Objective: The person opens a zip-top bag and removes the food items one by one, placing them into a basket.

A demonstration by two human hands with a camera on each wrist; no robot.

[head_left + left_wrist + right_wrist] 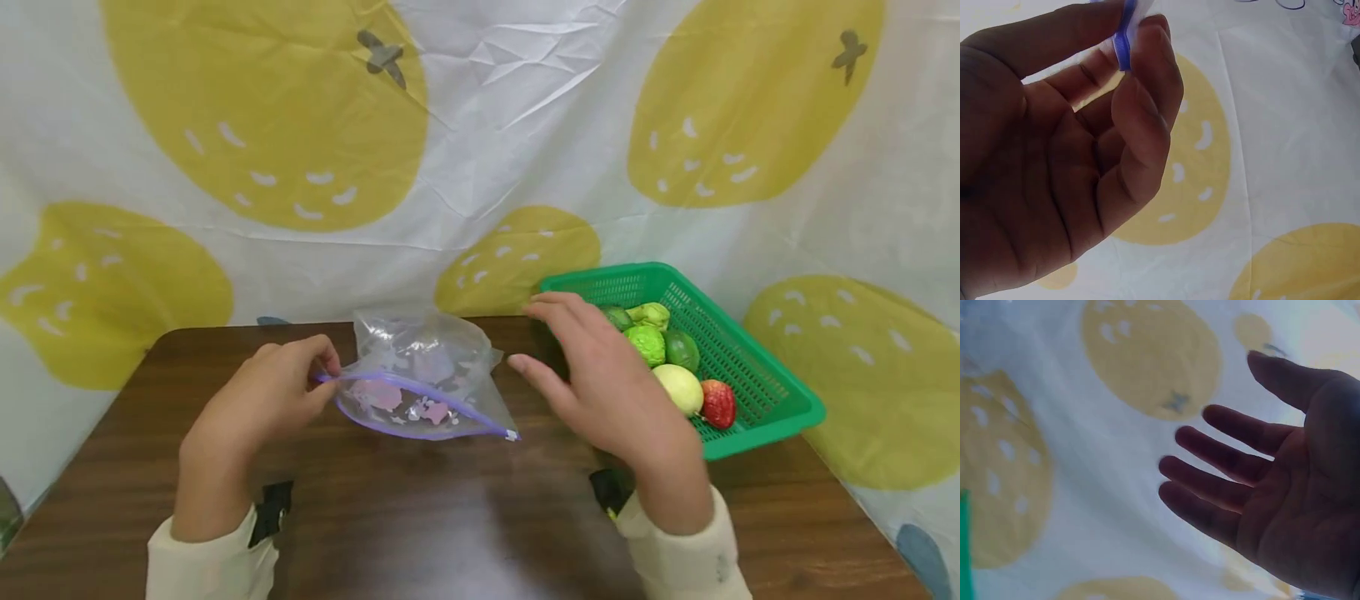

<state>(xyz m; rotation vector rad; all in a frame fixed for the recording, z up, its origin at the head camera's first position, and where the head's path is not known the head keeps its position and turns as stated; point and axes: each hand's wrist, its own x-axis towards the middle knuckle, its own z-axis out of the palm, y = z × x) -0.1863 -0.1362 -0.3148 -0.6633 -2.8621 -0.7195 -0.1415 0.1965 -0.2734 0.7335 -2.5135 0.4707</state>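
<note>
A clear zip bag with a purple zip edge and pink printed figures lies on the table, its mouth partly spread toward me. My left hand pinches the left end of that purple edge; in the left wrist view the purple strip sits between thumb and fingers. To the right of the bag, my right hand hovers with its fingers extended, holding nothing. In the right wrist view its fingers are spread apart. Part of the green basket is hidden behind this hand.
In the basket at the right are a red fruit, a pale yellow round fruit and several green pieces. The brown table ends at a fruit-print cloth hanging behind it.
</note>
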